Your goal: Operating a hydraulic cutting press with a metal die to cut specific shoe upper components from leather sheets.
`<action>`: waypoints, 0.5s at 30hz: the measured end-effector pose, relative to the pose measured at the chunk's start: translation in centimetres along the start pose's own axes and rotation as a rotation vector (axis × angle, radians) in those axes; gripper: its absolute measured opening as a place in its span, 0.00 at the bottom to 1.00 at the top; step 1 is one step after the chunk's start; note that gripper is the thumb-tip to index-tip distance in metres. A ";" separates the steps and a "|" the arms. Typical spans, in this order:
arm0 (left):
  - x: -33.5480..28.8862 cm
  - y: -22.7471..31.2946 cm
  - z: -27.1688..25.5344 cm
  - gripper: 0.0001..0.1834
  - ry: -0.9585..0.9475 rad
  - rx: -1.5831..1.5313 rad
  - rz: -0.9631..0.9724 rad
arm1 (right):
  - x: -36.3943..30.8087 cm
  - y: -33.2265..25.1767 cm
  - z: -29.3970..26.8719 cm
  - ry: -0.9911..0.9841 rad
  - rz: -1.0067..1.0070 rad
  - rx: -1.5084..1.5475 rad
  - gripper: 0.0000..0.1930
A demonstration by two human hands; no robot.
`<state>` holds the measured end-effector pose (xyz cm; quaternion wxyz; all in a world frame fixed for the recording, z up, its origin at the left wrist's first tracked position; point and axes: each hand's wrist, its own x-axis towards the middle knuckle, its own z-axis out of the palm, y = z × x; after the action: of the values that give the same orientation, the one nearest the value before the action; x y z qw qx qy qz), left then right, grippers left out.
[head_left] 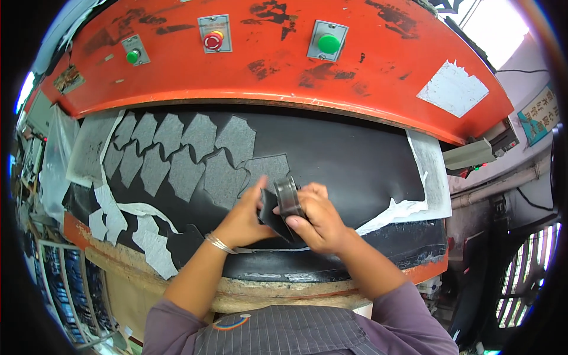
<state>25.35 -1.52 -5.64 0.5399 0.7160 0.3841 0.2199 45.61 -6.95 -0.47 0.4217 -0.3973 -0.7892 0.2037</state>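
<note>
My right hand [319, 222] grips a dark metal cutting die [287, 195], a narrow band-shaped tool standing on edge. Close beside it, my left hand [239, 222] has its thumb and fingers around a dark flat cut piece [271, 219], which tilts between the two hands; whether it is one layer or several I cannot tell. Both hands are over the near part of a black sheet of material [355, 154]. Two rows of angular grey cut-out shapes [188, 171] run along the sheet's left half, reaching up to my hands.
An orange-red machine beam [272, 77] spans the far side, with a red button [213, 41], a large green button [328, 44] and a small green button [133, 56]. Pale torn scraps [154, 242] hang over the near left edge. Clear plastic [56, 160] hangs at the left.
</note>
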 end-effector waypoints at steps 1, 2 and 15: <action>0.2 0.1 0.9 0.62 -0.119 0.021 0.166 | -1.0 -0.5 0.1 -0.011 0.069 0.119 0.09; 0.3 0.2 1.5 0.60 -0.235 0.045 0.331 | -1.9 -0.8 0.5 -0.030 0.127 0.192 0.10; -8.5 -2.7 -3.6 0.15 0.173 0.168 -0.254 | 3.4 2.2 -2.3 -0.247 0.035 -0.306 0.09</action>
<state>16.69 -5.66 -6.16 0.4666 0.6826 0.5336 0.1778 47.39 -2.94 1.06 0.2529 -0.4423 -0.8497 0.1356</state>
